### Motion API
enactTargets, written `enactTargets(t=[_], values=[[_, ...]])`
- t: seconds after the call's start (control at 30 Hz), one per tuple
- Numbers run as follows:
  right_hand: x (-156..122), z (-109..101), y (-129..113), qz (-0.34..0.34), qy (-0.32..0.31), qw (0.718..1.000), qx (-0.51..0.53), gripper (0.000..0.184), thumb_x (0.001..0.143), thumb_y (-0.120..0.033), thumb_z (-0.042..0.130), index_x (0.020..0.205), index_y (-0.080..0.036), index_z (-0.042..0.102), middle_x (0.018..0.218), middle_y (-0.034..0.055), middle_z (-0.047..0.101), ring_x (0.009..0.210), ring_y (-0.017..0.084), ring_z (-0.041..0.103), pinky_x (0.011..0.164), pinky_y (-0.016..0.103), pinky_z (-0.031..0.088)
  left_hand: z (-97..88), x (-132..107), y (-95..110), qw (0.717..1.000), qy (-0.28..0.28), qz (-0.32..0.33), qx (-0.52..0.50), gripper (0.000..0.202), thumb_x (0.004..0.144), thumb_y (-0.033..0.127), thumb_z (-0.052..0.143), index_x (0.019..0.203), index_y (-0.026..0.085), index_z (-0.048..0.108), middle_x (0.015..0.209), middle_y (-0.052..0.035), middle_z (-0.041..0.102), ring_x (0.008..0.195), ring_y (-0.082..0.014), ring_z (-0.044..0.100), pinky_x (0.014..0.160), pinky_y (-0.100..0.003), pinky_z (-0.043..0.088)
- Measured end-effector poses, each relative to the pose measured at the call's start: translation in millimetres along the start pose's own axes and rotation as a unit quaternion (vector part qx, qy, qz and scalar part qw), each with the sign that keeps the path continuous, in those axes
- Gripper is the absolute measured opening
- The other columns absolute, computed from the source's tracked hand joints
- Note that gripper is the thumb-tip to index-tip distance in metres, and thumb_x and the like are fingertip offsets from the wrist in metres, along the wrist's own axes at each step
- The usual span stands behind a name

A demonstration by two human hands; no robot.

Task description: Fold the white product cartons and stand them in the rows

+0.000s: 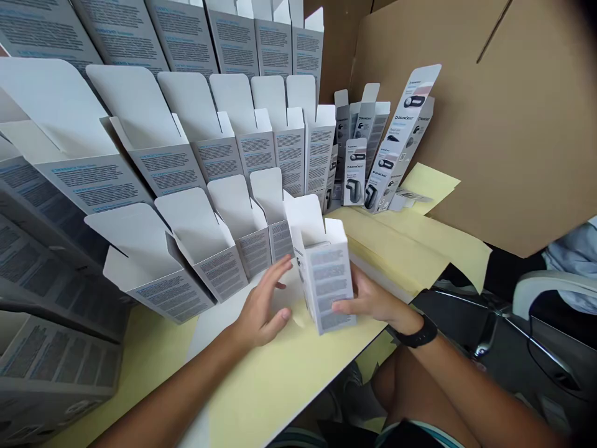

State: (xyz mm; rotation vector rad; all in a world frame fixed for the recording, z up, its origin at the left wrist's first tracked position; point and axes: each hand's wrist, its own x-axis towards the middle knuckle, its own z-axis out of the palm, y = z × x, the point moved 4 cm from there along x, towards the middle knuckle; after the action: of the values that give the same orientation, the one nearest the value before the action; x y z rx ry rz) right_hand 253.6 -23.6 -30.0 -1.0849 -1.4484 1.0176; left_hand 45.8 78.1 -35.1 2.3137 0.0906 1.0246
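Note:
A small grey-and-white printed carton stands upright on the yellow-covered table, its top flap open. My right hand grips its right side, thumb on the printed front. My left hand hovers just left of the carton with fingers spread, holding nothing. A black watch sits on my right wrist.
Rows of identical open cartons fill the table's left and back, stacked higher at the rear. Several flat, unfolded cartons lean against a brown cardboard wall at the back right. A chair stands beyond the table's right edge.

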Motion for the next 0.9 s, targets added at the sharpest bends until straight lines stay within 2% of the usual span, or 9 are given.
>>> enactTargets(t=[0.1, 0.23, 0.3, 0.37, 0.47, 0.53, 0.7, 0.8, 0.9], values=[[-3, 9, -4, 0.023, 0.053, 0.998, 0.018, 0.095, 0.082, -0.041, 0.077, 0.156, -0.03, 0.018, 0.136, 0.0115, 0.055, 0.127, 0.029, 0.055, 0.109, 0.05, 0.047, -8.9, 3, 5, 0.996, 0.082, 0.023, 0.041, 0.06, 0.101, 0.053, 0.041, 0.151, 0.022, 0.033, 0.15, -0.0213, 0.042, 0.137, -0.0349, 0.045, 0.092, -0.047, 0.053], [-16, 25, -11, 0.029, 0.088, 0.996, -0.003, 0.1, 0.086, -0.039, 0.073, 0.16, -0.03, 0.006, 0.141, 0.0139, 0.05, 0.125, 0.029, 0.057, 0.11, 0.055, 0.045, -9.9, 10, 30, 0.977, 0.08, 0.139, 0.142, 0.048, 0.101, 0.047, 0.042, 0.139, 0.019, 0.045, 0.136, -0.0204, 0.053, 0.128, -0.0323, 0.053, 0.1, -0.051, 0.049], [-24, 31, -18, 0.004, 0.093, 0.996, -0.005, 0.094, 0.089, -0.037, 0.069, 0.16, -0.031, 0.007, 0.147, 0.0138, 0.046, 0.128, 0.029, 0.055, 0.11, 0.055, 0.045, -7.3, 13, 44, 0.965, 0.074, 0.193, 0.16, 0.046, 0.1, 0.048, 0.041, 0.133, 0.015, 0.049, 0.133, -0.0209, 0.055, 0.129, -0.0326, 0.054, 0.101, -0.05, 0.048], [-31, 33, -23, -0.01, 0.095, 0.995, 0.008, 0.086, 0.092, -0.038, 0.065, 0.159, -0.033, 0.011, 0.151, 0.0126, 0.045, 0.133, 0.029, 0.053, 0.11, 0.053, 0.047, -4.5, 15, 51, 0.962, 0.068, 0.211, 0.161, 0.045, 0.101, 0.048, 0.04, 0.128, 0.014, 0.051, 0.132, -0.0213, 0.057, 0.131, -0.0329, 0.053, 0.101, -0.048, 0.048], [-44, 31, -23, 0.016, 0.1, 0.995, 0.019, 0.074, 0.097, -0.041, 0.059, 0.157, -0.035, 0.017, 0.153, 0.0111, 0.046, 0.134, 0.029, 0.053, 0.108, 0.05, 0.05, -1.3, 17, 56, 0.961, 0.053, 0.217, 0.165, 0.042, 0.101, 0.048, 0.038, 0.122, 0.014, 0.053, 0.129, -0.0212, 0.06, 0.131, -0.0327, 0.054, 0.098, -0.045, 0.049], [-53, 28, -18, 0.057, 0.098, 0.994, -0.001, 0.074, 0.098, -0.043, 0.057, 0.158, -0.036, 0.015, 0.153, 0.0103, 0.046, 0.135, 0.028, 0.053, 0.108, 0.049, 0.05, 0.7, 18, 57, 0.962, 0.03, 0.215, 0.166, 0.041, 0.101, 0.047, 0.038, 0.119, 0.014, 0.054, 0.126, -0.0207, 0.063, 0.128, -0.0322, 0.057, 0.095, -0.044, 0.05], [-65, 20, -7, 0.155, 0.146, 0.961, -0.178, 0.074, 0.099, -0.052, 0.052, 0.16, -0.041, 0.011, 0.155, 0.0096, 0.041, 0.139, 0.032, 0.047, 0.11, 0.058, 0.047, 5.9, 21, 68, 0.974, -0.017, 0.192, 0.117, 0.033, 0.101, 0.041, 0.041, 0.113, 0.015, 0.057, 0.114, -0.0168, 0.071, 0.111, -0.0288, 0.067, 0.085, -0.042, 0.055], [-60, 24, -7, 0.132, 0.173, 0.951, -0.221, 0.069, 0.1, -0.05, 0.049, 0.16, -0.038, 0.015, 0.155, 0.0106, 0.038, 0.142, 0.032, 0.042, 0.112, 0.057, 0.044, 9.7, 21, 76, 0.984, -0.02, 0.151, 0.094, 0.02, 0.099, 0.03, 0.048, 0.104, 0.015, 0.061, 0.096, -0.0108, 0.074, 0.104, -0.0261, 0.07, 0.081, -0.038, 0.056], [-55, 30, -11, 0.056, 0.216, 0.945, -0.238, 0.061, 0.102, -0.041, 0.048, 0.158, -0.035, 0.023, 0.15, 0.0112, 0.04, 0.14, 0.029, 0.042, 0.114, 0.053, 0.043, 13.0, 21, 79, 0.989, -0.012, 0.119, 0.085, 0.013, 0.097, 0.022, 0.05, 0.097, 0.016, 0.062, 0.089, -0.0082, 0.075, 0.107, -0.0257, 0.07, 0.081, -0.036, 0.057]])
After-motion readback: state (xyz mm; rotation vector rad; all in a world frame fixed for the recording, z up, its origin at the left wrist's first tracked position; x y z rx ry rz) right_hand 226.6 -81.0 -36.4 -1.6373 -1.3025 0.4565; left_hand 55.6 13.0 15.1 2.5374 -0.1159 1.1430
